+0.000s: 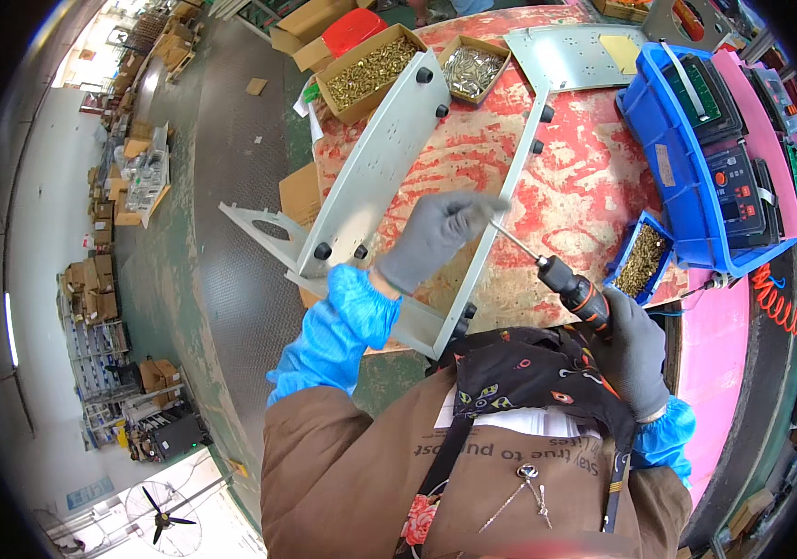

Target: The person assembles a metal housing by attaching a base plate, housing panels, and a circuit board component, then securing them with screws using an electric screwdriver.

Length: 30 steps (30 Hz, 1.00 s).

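Note:
My right hand [634, 354], in a grey glove, is wrapped round a black and orange power screwdriver [574, 293]. Its long thin bit [516, 240] points up and left, toward the fingertips of my left hand [431, 240]. That hand, gloved too, has its fingers pinched together at the bit's tip; whatever they hold is hidden. Under it lies a pale metal frame with raised side walls [375, 163] and black round feet [424, 75]. The bit's tip meets the frame's right wall [501, 205] in the picture; I cannot tell whether they touch.
A worn red table [566, 177] bears the frame. Cardboard boxes of brass parts [372, 76] and silver parts [475, 71] stand at the back. To the right are a small blue bin of brass parts [643, 258], a blue crate [687, 186] of control panels and an orange coiled hose [781, 303].

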{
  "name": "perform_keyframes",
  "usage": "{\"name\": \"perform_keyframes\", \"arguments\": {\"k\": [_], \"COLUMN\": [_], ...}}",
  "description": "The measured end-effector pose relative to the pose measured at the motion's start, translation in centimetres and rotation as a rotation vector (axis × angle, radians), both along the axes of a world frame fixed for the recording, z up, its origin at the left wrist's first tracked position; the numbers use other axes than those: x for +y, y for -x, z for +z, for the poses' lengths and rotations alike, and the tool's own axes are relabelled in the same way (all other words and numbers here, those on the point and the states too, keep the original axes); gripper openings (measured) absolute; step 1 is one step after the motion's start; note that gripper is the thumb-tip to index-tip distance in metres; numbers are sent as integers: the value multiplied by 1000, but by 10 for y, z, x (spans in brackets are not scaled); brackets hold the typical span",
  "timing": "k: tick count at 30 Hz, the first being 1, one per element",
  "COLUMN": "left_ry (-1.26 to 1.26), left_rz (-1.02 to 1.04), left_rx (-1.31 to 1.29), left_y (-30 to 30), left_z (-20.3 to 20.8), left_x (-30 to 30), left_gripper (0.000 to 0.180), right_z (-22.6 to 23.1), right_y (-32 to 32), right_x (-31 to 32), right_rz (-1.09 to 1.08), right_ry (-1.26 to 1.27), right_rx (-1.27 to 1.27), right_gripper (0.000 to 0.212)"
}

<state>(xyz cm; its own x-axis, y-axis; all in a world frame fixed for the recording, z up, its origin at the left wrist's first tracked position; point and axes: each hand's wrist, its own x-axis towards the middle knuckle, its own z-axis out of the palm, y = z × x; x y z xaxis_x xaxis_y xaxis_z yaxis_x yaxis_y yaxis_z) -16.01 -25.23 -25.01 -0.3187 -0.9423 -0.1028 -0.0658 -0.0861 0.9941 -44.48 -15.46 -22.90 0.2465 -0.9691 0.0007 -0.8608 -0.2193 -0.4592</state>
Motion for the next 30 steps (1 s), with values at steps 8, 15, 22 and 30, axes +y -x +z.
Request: {"name": "perform_keyframes", "arguments": {"k": [8,15,22,30], "left_ry": [324,253,221,453], "left_rz": [133,-27,32,-12], "left_rx": [-1052,-1618,-1542,-1549], "left_y": [11,21,19,12], "left_z": [-81,-158,-180,-168], "left_x": [-196,-306,-312,-317], "left_gripper": [25,26,23,30], "right_z": [-6,-11,-21,-30], "right_y": [7,17,17,25], "right_x": [4,20,22,20], "right_rz": [-340,-507,-570,-441], "right_ry": [-149,-262,-299,-372], "right_rx": [-112,-144,-170,-157], "right_gripper": [43,51,50,35]}}
